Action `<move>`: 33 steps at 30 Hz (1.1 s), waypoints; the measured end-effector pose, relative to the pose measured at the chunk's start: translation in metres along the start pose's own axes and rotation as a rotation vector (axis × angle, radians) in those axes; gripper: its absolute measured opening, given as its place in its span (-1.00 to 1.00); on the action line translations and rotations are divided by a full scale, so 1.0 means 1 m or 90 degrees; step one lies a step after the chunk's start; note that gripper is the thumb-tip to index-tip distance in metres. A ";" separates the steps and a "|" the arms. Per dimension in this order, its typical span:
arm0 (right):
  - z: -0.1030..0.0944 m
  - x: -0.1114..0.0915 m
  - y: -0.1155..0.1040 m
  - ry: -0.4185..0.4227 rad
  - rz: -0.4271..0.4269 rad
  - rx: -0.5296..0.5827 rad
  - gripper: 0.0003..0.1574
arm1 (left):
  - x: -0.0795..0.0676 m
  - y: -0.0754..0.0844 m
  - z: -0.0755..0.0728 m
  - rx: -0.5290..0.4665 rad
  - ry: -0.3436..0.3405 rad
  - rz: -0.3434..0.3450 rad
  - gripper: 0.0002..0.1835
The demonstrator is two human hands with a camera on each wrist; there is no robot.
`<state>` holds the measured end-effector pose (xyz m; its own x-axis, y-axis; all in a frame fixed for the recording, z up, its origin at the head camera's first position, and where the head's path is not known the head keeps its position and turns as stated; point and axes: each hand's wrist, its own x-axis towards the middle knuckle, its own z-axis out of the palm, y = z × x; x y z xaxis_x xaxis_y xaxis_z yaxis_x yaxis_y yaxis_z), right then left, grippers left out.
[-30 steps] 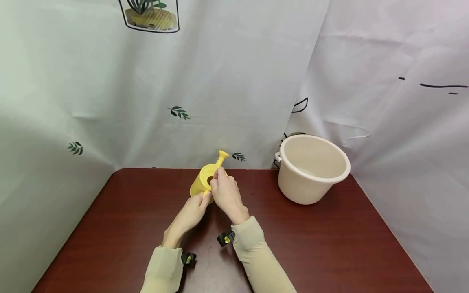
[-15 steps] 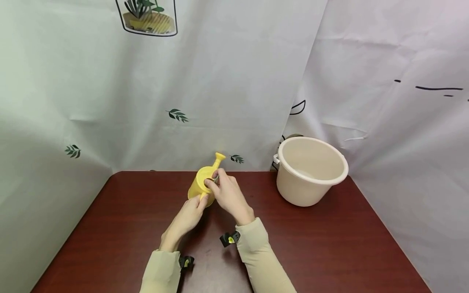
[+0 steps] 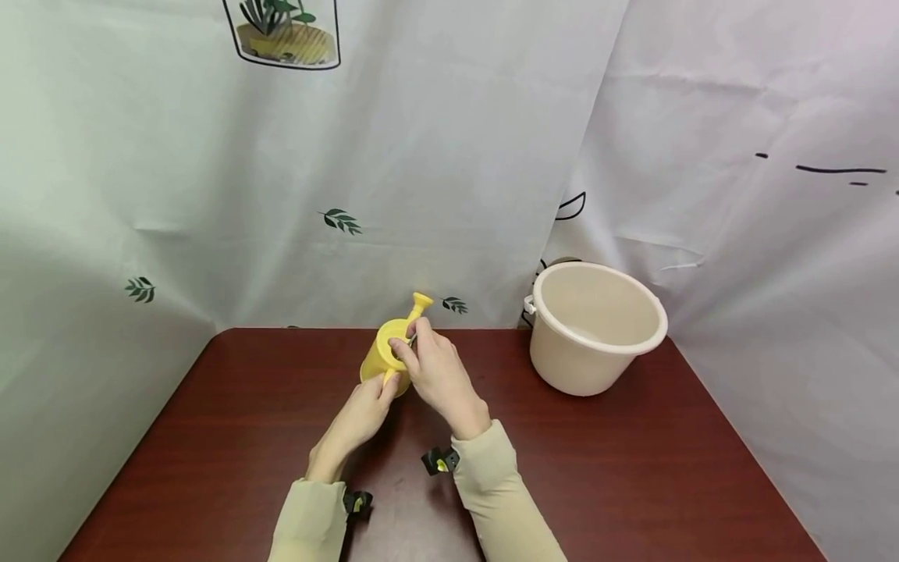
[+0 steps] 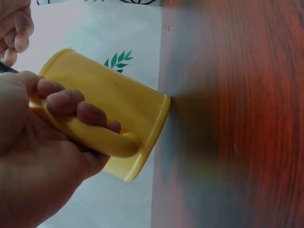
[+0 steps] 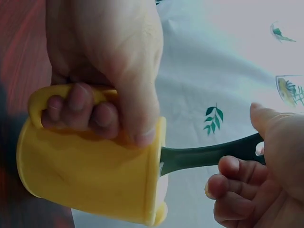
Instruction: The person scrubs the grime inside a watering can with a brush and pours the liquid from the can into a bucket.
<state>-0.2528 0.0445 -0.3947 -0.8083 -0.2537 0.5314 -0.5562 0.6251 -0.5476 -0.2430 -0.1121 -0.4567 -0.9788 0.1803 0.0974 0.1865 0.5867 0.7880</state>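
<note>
A yellow watering can (image 3: 379, 365) with a short spout is held tilted at the table's far side. My left hand (image 3: 361, 410) grips its handle, fingers curled round it in the left wrist view. Out of the can's top opening sticks a dark green tool handle (image 5: 204, 156) with a hole near its end. My right hand (image 3: 442, 378) holds that handle near its outer end, thumb on one side and curled fingers on the other. The tool's other end is hidden inside the can. Whether the can's base touches the table, I cannot tell.
A cream bucket (image 3: 576, 361) stands at the back right of the dark red table (image 3: 632, 468), near its edge. A white cloth (image 3: 449, 156) with printed leaves hangs behind and beside the table.
My right hand has turned slightly and its thumb has moved left over the can's opening. The tool handle now shows between the fingers. My left hand keeps its grip on the can.
</note>
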 end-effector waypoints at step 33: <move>-0.001 0.000 -0.003 -0.005 0.024 -0.023 -0.91 | 0.000 0.000 0.000 -0.020 -0.001 -0.004 -0.56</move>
<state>-0.2509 0.0435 -0.3931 -0.8298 -0.2356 0.5059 -0.5185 0.6608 -0.5427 -0.2433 -0.1121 -0.4563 -0.9797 0.1784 0.0914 0.1779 0.5633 0.8069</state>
